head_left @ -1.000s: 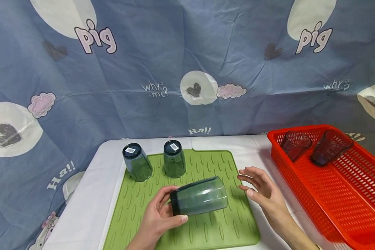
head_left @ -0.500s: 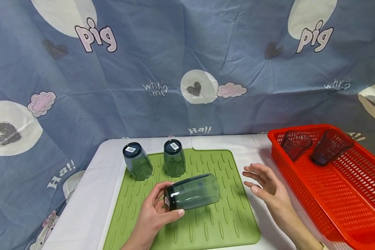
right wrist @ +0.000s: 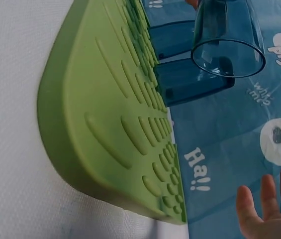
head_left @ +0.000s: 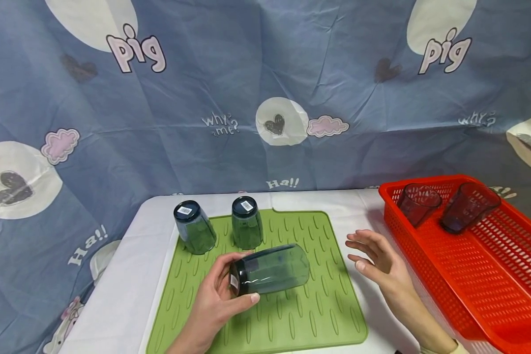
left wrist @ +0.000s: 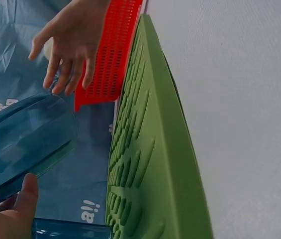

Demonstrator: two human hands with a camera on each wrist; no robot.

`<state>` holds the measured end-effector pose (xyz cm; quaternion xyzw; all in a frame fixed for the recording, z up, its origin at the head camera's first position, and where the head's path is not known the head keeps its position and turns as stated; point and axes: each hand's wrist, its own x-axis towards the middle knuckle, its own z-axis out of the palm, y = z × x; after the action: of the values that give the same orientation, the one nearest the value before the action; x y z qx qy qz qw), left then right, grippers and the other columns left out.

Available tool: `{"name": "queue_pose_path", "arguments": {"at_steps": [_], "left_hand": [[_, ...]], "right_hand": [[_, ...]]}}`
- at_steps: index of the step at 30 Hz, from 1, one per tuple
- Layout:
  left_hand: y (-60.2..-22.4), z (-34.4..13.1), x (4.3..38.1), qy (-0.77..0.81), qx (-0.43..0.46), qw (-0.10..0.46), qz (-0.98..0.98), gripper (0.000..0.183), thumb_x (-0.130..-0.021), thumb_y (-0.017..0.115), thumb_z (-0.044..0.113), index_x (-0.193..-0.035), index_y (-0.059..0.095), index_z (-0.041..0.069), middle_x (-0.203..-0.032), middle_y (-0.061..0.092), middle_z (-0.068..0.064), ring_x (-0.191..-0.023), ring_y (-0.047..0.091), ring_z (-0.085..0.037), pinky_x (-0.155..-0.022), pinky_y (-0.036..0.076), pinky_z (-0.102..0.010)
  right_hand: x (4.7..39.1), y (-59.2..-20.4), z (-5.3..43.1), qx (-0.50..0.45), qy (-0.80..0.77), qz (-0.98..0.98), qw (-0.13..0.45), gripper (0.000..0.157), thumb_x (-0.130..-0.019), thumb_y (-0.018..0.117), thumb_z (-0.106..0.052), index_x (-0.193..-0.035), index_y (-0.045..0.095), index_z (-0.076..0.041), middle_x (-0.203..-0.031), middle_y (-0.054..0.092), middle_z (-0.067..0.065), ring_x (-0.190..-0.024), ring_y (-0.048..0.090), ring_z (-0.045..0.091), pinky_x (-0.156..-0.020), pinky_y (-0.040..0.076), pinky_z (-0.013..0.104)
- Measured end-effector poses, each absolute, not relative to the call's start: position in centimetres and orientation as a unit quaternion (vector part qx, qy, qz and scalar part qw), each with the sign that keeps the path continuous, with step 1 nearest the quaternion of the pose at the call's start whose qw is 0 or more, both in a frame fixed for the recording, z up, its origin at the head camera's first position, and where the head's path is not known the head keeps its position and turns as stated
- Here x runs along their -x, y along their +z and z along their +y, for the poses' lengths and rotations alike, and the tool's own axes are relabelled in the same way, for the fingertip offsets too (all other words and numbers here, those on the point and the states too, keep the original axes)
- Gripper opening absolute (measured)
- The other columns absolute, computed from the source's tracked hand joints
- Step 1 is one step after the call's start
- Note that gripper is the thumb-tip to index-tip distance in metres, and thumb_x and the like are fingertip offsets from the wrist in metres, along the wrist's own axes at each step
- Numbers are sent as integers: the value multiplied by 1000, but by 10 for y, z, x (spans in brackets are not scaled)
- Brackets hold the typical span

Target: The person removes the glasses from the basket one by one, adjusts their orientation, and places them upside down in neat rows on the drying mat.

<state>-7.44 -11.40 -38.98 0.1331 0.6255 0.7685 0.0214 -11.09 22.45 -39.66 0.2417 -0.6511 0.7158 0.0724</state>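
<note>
My left hand [head_left: 212,300] grips a blue-green drinking glass [head_left: 274,269] around its dark base, thumb in front and fingers behind. The glass lies on its side above the green drying mat [head_left: 292,319], its open mouth toward the right. In the left wrist view the same glass [left wrist: 26,134] tilts up toward my other hand. My right hand [head_left: 387,275] hovers at the mat's right edge, fingers spread and loosely bent, apart from the glass. At the mat's back left, two matching glasses stand upside down: one glass [head_left: 195,228] at the corner, another glass [head_left: 247,223] beside it.
A red perforated basket [head_left: 429,265] stands on the right with two glasses leaning at its far end, a shorter glass [head_left: 418,204] and a taller glass [head_left: 466,209]. A white cloth [head_left: 110,300] covers the table. Behind it hangs a blue printed curtain [head_left: 230,73].
The held glass has shifted left and slightly up with my left hand, its base turning more into view. My right hand has drawn a little to the right, away from it.
</note>
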Motion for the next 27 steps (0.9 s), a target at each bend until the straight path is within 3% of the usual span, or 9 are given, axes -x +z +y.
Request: {"name": "queue_pose_path", "arguments": {"at_steps": [6,15,27], "left_hand": [[-389,-115,76,751,-146,12,643,69,-74,78,-9,-134,44,0,-144,47,-15,-128,49,-25,-106,40,-29],[-381,-111,81,708,-102,4,698,69,-72,85,1,-132,51,13,-137,55,-4,-124,52,-23,-107,38,-24],[-381,-106,89,695,-102,-9,711,69,-72,85,2,-131,53,16,-131,55,-6,-117,59,-23,-95,49,-29]], "right_hand": [[111,-397,226,-236,712,-657,70,53,-89,52,17,-138,33,15,-134,51,22,-125,49,34,-100,48,39],[113,-398,228,-234,708,-663,70,53,-90,53,17,-140,38,9,-135,49,25,-126,48,36,-101,47,39],[113,-396,227,-219,707,-670,57,53,-91,55,14,-140,36,8,-136,49,22,-127,47,35,-102,46,39]]}}
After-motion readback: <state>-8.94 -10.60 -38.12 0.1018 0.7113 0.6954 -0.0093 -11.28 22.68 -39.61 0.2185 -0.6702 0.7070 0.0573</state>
